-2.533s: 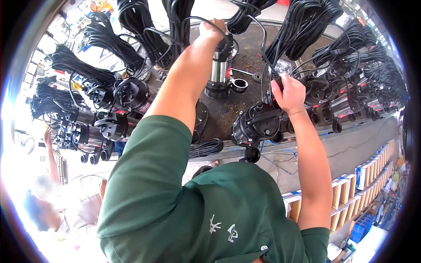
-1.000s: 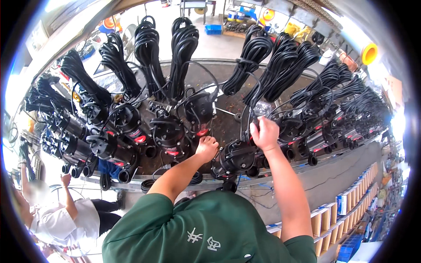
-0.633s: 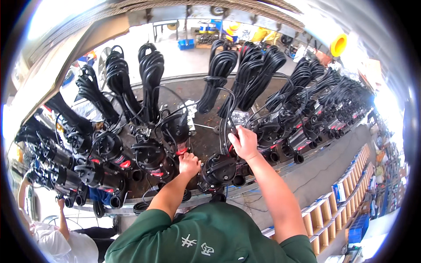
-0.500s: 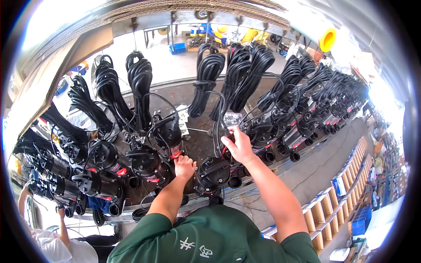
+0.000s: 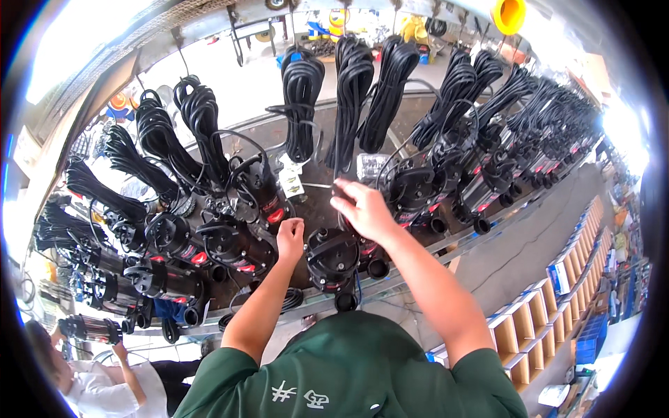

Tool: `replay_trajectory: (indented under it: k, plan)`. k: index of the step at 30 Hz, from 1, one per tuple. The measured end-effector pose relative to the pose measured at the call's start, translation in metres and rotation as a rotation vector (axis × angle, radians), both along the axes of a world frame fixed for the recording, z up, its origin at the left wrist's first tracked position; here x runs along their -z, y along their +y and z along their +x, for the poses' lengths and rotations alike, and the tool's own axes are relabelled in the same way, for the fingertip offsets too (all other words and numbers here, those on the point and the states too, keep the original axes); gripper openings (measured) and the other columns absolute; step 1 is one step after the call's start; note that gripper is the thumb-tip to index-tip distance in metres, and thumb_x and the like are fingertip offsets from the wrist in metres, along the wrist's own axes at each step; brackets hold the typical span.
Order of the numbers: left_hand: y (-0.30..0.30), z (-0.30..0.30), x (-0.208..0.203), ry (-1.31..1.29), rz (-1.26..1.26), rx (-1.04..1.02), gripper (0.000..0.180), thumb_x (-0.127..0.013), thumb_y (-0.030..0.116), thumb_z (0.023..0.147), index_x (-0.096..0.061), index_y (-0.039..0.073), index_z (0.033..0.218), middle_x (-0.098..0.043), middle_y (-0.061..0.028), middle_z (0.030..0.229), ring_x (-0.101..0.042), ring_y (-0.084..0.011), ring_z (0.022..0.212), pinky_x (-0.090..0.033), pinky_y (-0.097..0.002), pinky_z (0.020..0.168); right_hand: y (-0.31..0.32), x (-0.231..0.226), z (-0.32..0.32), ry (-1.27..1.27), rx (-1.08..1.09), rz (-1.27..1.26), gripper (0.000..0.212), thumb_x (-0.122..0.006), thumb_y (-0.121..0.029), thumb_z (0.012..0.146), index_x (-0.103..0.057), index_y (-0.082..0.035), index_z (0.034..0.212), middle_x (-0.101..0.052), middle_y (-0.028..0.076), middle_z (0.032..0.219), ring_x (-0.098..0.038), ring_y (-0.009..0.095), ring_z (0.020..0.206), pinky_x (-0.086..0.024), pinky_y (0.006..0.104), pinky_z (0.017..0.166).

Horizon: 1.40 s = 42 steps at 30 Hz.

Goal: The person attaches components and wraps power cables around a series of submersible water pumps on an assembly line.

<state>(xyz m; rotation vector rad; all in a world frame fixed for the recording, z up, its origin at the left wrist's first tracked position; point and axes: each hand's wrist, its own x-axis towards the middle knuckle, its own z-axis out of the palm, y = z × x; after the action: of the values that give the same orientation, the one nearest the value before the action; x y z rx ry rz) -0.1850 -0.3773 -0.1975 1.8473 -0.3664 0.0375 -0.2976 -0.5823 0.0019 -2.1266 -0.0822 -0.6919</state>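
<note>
My right hand (image 5: 364,211) closes on a black cable (image 5: 337,164) that runs down from a hanging coil, above a black pump mostly hidden by the hand. Just in front, an upright black pump (image 5: 332,259) shows its round bolted top. My left hand (image 5: 290,239) is held with curled fingers in the gap between that pump and another black pump (image 5: 262,195) with a red label; whether anything is in the fingers is hidden. Further black pumps (image 5: 237,244) stand on the bench to the left, and more (image 5: 412,189) to the right.
Coiled black cables (image 5: 301,104) hang from hooks along an overhead rail. A white card (image 5: 291,182) lies on the bench. At lower left, a co-worker in a white shirt (image 5: 104,386) handles a pump (image 5: 90,329). Open wooden boxes (image 5: 526,324) line the floor at right.
My left hand has come off the red-labelled pump and is now beside it, fingers curled. My right hand stays on the cable. The view has shifted; the co-worker now holds a pump at the bench's end.
</note>
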Motion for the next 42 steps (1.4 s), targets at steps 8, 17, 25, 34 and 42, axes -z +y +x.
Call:
replay_trajectory:
  k: [8,17,25,34,42]
  plan:
    - [-0.013,-0.123,-0.200,-0.430,0.132,0.088,0.021,-0.065,0.015,0.094,-0.069,0.002,0.109,-0.067,-0.0130,0.103,-0.061,-0.0291,0.106,-0.048,-0.0390,0.094,-0.011,-0.004,0.005,-0.002,-0.109,0.015,0.031,-0.072,-0.016,0.097,-0.066,0.005,0.119,-0.069,0.015,0.100,-0.065,0.021,0.079,-0.053,0.0337,0.074]
    - [-0.018,-0.073,-0.189,-0.809,0.481,0.063,0.022,-0.079,0.021,0.082,-0.068,0.003,0.077,-0.070,-0.0101,0.085,-0.067,-0.0303,0.093,-0.055,-0.0402,0.081,-0.013,0.003,0.010,0.014,-0.199,0.216,0.024,-0.065,-0.016,0.100,-0.064,0.004,0.111,-0.067,0.025,0.097,-0.066,0.043,0.091,-0.052,0.0436,0.079]
    - [-0.002,-0.040,-0.186,-0.736,0.426,0.310,0.032,-0.085,0.028,0.077,-0.068,0.000,0.081,-0.069,-0.0121,0.087,-0.064,-0.0339,0.096,-0.053,-0.0428,0.083,-0.004,-0.001,-0.001,-0.147,-0.176,0.085,0.022,-0.064,-0.018,0.102,-0.063,0.004,0.108,-0.063,0.018,0.081,-0.061,0.027,0.068,-0.048,0.0365,0.066]
    - [0.003,-0.097,-0.174,-0.882,0.355,0.059,0.035,-0.088,0.029,0.073,-0.066,0.003,0.080,-0.067,-0.0105,0.084,-0.063,-0.0330,0.087,-0.053,-0.0452,0.084,-0.006,-0.030,-0.033,0.435,-0.370,-0.152,0.048,-0.074,-0.034,0.097,-0.066,-0.002,0.132,-0.069,0.019,0.077,-0.066,0.026,0.067,-0.054,0.0370,0.070]
    - [0.007,-0.097,-0.173,-0.854,0.342,0.079,0.033,-0.087,0.029,0.073,-0.066,0.004,0.078,-0.067,-0.0089,0.084,-0.064,-0.0316,0.091,-0.053,-0.0420,0.082,-0.109,-0.090,0.042,-0.239,0.107,-0.215,0.035,-0.057,-0.006,0.092,-0.067,-0.003,0.125,-0.068,0.018,0.130,-0.066,0.034,0.120,-0.052,0.0406,0.102]
